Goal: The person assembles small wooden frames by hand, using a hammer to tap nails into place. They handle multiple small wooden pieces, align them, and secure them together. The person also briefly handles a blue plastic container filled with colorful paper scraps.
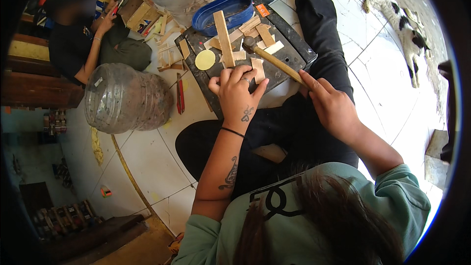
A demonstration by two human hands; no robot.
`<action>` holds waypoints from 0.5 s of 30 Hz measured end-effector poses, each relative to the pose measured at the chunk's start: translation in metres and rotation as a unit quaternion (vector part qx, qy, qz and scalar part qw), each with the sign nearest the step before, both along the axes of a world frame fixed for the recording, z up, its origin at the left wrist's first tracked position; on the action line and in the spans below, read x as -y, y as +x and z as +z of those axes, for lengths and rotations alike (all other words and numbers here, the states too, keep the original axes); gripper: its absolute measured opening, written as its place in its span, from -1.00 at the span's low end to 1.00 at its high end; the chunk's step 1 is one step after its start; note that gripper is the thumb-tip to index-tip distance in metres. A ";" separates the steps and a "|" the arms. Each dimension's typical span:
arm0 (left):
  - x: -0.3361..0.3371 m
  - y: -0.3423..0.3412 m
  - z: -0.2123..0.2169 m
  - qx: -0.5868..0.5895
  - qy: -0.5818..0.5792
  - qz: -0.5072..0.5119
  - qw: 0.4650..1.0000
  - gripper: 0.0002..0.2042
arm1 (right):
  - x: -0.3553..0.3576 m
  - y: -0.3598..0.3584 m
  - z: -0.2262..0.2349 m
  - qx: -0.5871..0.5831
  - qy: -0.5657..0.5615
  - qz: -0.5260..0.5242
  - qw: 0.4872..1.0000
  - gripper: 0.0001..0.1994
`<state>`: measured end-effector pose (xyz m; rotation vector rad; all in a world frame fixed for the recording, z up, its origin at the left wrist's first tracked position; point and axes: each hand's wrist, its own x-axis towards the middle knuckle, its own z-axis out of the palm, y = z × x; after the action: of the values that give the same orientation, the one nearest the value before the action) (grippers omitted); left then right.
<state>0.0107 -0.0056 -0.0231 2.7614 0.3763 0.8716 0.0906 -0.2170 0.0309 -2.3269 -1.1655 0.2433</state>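
Note:
My right hand (331, 103) is closed round the handle of a hammer (279, 63), its index finger laid along the wood. The hammer's head lies over the dark low table (198, 76), above small wood pieces. My left hand (239, 88) is bent at the table's near edge, fingers curled at the foot of a long wooden strip (223, 34) that rises from them; its lower end is hidden. Beside these fingers lies a short wood piece (258, 70). A pale yellow disc (205, 60) sits just left of the strip.
A blue oval tub (223, 12) stands on the table's far side. Large clear plastic jars (128, 99) flank it. A red-handled tool (180, 95) lies on the tiles. Another person (73, 44) sits at the left, wood scraps nearby. A cat (395, 14) lies at the right.

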 end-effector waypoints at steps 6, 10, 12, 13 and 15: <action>-0.001 0.000 -0.003 -0.002 -0.001 -0.008 1.000 -0.75 | 0.000 0.000 0.001 0.018 -0.022 -0.005 1.000 -0.50; 0.000 0.000 -0.004 0.004 -0.002 -0.007 1.000 -0.75 | 0.000 -0.001 0.001 0.012 -0.013 0.003 1.000 -0.51; 0.000 0.000 -0.003 0.001 -0.001 -0.005 1.000 -0.75 | 0.000 -0.001 0.001 0.008 -0.016 0.004 1.000 -0.50; 0.000 0.000 -0.003 0.003 0.001 -0.004 1.000 -0.75 | -0.001 -0.001 0.001 0.011 -0.013 0.003 1.000 -0.50; 0.000 -0.001 -0.002 0.001 0.001 -0.004 1.000 -0.75 | -0.001 -0.002 0.001 0.016 -0.011 0.004 1.000 -0.50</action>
<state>0.0098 -0.0060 -0.0254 2.7622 0.3648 0.8736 0.0885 -0.2164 0.0314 -2.3532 -1.1931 0.2242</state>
